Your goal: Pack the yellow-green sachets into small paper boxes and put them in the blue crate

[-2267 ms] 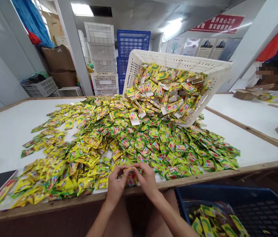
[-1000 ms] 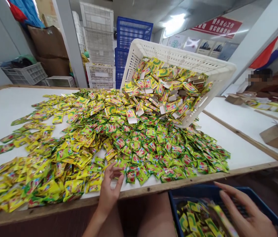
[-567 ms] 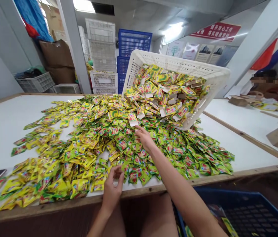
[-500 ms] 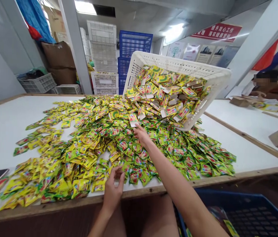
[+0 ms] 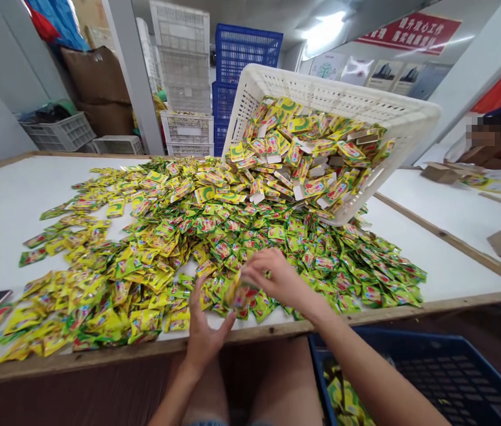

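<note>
Locate the small box (image 5: 236, 291) at 12 o'clock, close in, gripped in your right hand (image 5: 279, 277); it shows yellow and red, its exact pose blurred. Beyond it, glossy green sachets (image 5: 321, 260) lie heaped toward 1 o'clock; yellow sachets (image 5: 144, 269) spread toward 10 o'clock.

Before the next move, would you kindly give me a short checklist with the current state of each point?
1. Right hand gripping the small carton: ok, pinched at the fingertips.
2. Carton's end flaps open: cannot tell, motion blur hides them.
3. Left hand unoccupied: ok, fingers and thumb spread, no item visible in it.
4. Loose sachets near the left hand: ok, they lie around its fingers.
5. White basket standing level: not ok, tilted, its mouth facing the person.
6. Blue crate fully visible: not ok, the right forearm covers part.
</note>
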{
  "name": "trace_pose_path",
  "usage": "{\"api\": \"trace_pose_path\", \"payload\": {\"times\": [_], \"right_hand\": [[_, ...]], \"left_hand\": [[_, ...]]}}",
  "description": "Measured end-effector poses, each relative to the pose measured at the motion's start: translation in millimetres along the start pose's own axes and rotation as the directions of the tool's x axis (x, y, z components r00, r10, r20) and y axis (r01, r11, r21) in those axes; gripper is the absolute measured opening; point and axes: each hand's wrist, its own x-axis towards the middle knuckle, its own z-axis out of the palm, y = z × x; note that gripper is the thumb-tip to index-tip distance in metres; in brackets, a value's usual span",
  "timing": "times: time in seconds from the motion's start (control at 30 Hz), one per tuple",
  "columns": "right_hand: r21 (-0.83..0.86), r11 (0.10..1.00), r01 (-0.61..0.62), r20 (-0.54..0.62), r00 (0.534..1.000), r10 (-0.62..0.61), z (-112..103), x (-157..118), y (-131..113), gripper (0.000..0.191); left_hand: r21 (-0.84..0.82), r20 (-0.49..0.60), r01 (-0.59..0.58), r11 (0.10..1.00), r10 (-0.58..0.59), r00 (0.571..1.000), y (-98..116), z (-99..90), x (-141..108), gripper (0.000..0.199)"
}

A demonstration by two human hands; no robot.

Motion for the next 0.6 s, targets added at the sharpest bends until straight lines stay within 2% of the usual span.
{"api": "trace_pose_path", "payload": {"times": [0.07, 0.1, 0.13, 0.17, 0.23, 0.3, 0.37, 0.43, 0.5, 0.6], "right_hand": [[0.085, 0.993, 0.085, 0.157, 0.983, -0.097, 12.0, -3.4, -19.6, 0.024], [0.159, 0.982, 0.104, 0.194, 0.972, -0.135, 18.9, -2.5, -24.8, 0.023], [0.238, 0.966, 0.105, 0.196, 0.969, -0.154, 25.9, 0.1, -26.5, 0.021], [0.304, 0.949, 0.089, 0.163, 0.976, -0.143, 32.9, 4.3, -24.8, 0.020], [0.344, 0.939, 0.023, 0.031, 0.999, -0.036, 48.1, 16.1, -13.2, 0.016], [0.264, 0.962, -0.064, -0.051, 0.995, 0.080, 67.4, 29.6, 3.6, 0.012], [0.127, 0.986, -0.107, -0.015, 0.994, 0.110, 91.0, 41.1, 18.5, 0.018], [0.006, 0.994, -0.105, 0.050, 0.993, 0.105, 114.8, 49.6, 28.7, 0.032], [-0.070, 0.990, -0.121, 0.064, 0.990, 0.126, 133.3, 55.7, 35.0, 0.040], [-0.076, 0.981, -0.181, 0.042, 0.982, 0.184, 144.4, 62.2, 43.0, 0.025]], "left_hand": [[-0.041, 0.159, 0.009, 0.999, -0.002, 0.987, -4.2, -0.4, -1.7, 0.061], [-0.065, 0.219, 0.035, 0.997, -0.020, 0.975, -7.8, -0.6, -3.8, 0.049], [-0.086, 0.233, 0.070, 0.994, -0.049, 0.971, -11.8, -0.7, -6.5, 0.037], [-0.103, 0.194, 0.113, 0.988, -0.091, 0.977, -15.8, -0.8, -9.7, 0.029], [-0.156, -0.021, 0.195, 0.968, -0.201, 0.979, -22.3, -0.7, -15.9, 0.024], [-0.251, -0.252, 0.226, 0.941, -0.289, 0.924, -24.9, -0.1, -19.6, 0.030], [-0.334, -0.376, 0.208, 0.919, -0.333, 0.865, -23.8, 0.8, -19.9, 0.038], [-0.386, -0.419, 0.185, 0.904, -0.350, 0.838, -21.4, 1.2, -18.0, 0.042], [-0.415, -0.429, 0.183, 0.891, -0.369, 0.825, -20.2, 0.8, -15.7, 0.042], [-0.419, -0.452, 0.193, 0.887, -0.388, 0.803, -21.7, -0.6, -13.5, 0.042]]}}
